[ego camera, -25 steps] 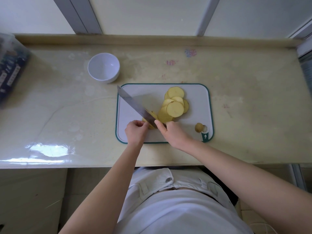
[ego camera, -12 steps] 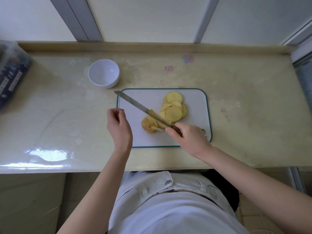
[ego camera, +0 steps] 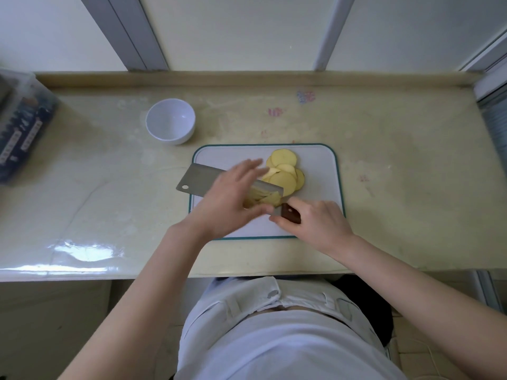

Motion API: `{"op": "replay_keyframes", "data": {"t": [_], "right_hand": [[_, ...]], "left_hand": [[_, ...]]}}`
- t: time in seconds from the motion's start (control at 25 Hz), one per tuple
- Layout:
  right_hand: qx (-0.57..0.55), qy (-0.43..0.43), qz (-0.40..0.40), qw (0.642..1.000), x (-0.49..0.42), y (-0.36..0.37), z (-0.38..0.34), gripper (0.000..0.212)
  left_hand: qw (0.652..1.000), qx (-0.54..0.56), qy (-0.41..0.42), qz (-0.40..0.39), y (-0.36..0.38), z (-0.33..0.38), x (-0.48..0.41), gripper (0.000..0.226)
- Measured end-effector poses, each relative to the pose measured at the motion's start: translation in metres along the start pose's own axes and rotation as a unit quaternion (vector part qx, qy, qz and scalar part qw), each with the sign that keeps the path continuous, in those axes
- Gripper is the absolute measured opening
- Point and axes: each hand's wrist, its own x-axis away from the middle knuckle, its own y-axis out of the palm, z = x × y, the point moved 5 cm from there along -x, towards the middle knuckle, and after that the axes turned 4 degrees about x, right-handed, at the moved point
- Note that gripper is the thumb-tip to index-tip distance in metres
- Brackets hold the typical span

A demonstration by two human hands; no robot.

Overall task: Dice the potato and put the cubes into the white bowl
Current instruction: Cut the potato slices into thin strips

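Round yellow potato slices (ego camera: 285, 171) lie fanned on the white cutting board (ego camera: 315, 165) with a green rim. My right hand (ego camera: 315, 220) grips the dark handle of a cleaver (ego camera: 196, 181), whose broad blade lies tilted over the board's left part with a few slices (ego camera: 264, 197) on it. My left hand (ego camera: 230, 198) is over the blade with fingers stretched, blurred, its fingertips near the slices. The empty white bowl (ego camera: 170, 121) stands on the counter left of and beyond the board.
A clear plastic box with dark printed packs (ego camera: 19, 127) sits at the counter's left end. A raised ledge and window frames run along the back. The counter's front edge lies just below the board.
The cleaver turned from edge-down to a flatter tilt with slices on it. My left hand swung in from the board's left side to over the blade.
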Motion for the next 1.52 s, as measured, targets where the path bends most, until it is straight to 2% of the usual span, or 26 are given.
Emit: {"op": "replay_keyframes", "data": {"t": [0.04, 0.12, 0.24, 0.4, 0.56, 0.68, 0.8, 0.88, 1.08, 1.24, 1.32, 1.52], "right_hand": [[0.011, -0.007, -0.001, 1.0, -0.001, 0.0, -0.001, 0.052], [0.026, -0.014, -0.002, 1.0, -0.001, -0.001, 0.0, 0.049], [0.044, -0.016, 0.0, 0.999, -0.003, -0.003, -0.001, 0.052], [0.052, -0.012, -0.019, 0.998, -0.005, 0.001, -0.003, 0.052], [0.033, 0.009, -0.073, 0.997, -0.005, 0.002, 0.002, 0.053], [0.021, 0.017, -0.077, 0.997, -0.008, -0.003, 0.003, 0.051], [0.029, 0.032, -0.132, 0.99, -0.012, -0.003, 0.002, 0.05], [0.052, 0.036, -0.169, 0.983, -0.013, -0.002, 0.001, 0.051], [0.054, 0.037, -0.183, 0.981, -0.015, 0.0, -0.002, 0.051], [0.054, 0.047, -0.175, 0.982, -0.021, 0.0, 0.001, 0.053], [0.052, 0.047, -0.171, 0.983, -0.024, -0.001, 0.002, 0.053], [0.066, 0.03, -0.18, 0.981, -0.032, 0.0, -0.005, 0.05]], "left_hand": [[0.996, -0.044, 0.014, -0.076, 0.013, 0.0, -0.002, 0.081], [0.982, -0.124, 0.04, -0.138, 0.029, -0.003, -0.003, 0.088], [0.972, -0.193, 0.088, -0.105, 0.034, -0.003, -0.003, 0.079], [0.969, -0.207, 0.12, -0.058, 0.033, -0.008, 0.0, 0.068], [0.959, -0.246, 0.138, -0.015, 0.029, -0.011, 0.006, 0.047], [0.956, -0.263, 0.127, -0.009, 0.029, -0.014, 0.008, 0.036], [0.962, -0.243, 0.121, -0.026, 0.027, -0.022, 0.005, 0.029], [0.96, -0.249, 0.11, -0.058, 0.025, -0.03, 0.001, 0.028], [0.959, -0.233, 0.08, -0.137, 0.025, -0.032, -0.01, 0.02], [0.97, -0.153, -0.009, -0.189, 0.012, -0.031, -0.025, 0.021], [0.979, -0.1, -0.065, -0.167, 0.002, -0.036, -0.035, 0.023], [0.985, -0.001, -0.167, -0.047, 0.007, -0.03, -0.06, 0.023]]}}
